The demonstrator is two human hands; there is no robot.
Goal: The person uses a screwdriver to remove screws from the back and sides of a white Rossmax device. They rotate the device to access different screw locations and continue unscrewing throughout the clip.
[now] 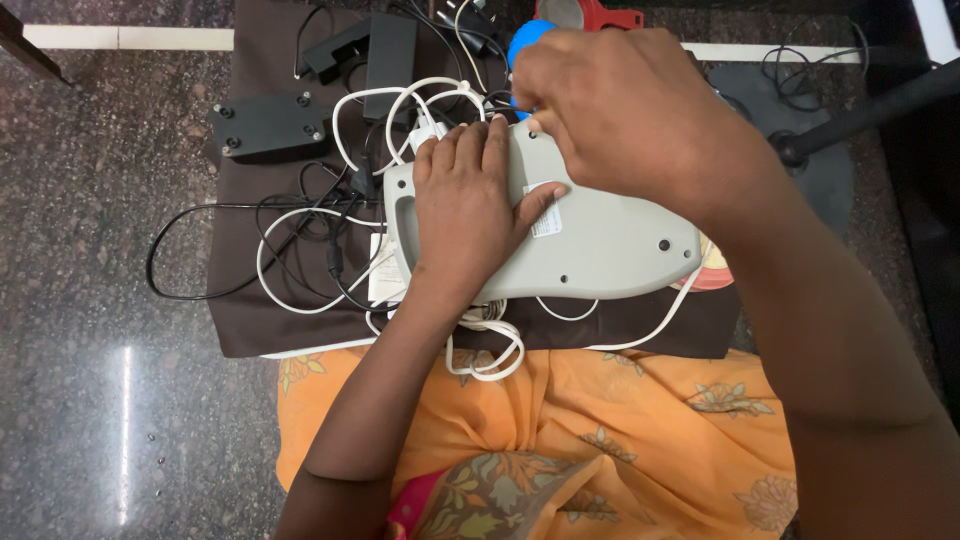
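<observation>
A grey plastic appliance shell (610,240) with a handle cut-out lies flat on a brown cloth (250,310), its screw holes facing up. My left hand (465,205) presses palm-down on the shell near the handle end, fingers spread, thumb beside a white label. My right hand (620,110) is closed around a blue-handled tool (522,48), most likely a screwdriver, held upright at the shell's far edge. The tool's tip is hidden behind my fingers.
Tangled white cables (300,260) and black cables (200,270) lie left of the shell. A black plate with screws (268,124) and a black adapter (385,50) sit at the back. A dark stand base (800,150) is at right. Orange floral fabric (600,420) covers my lap.
</observation>
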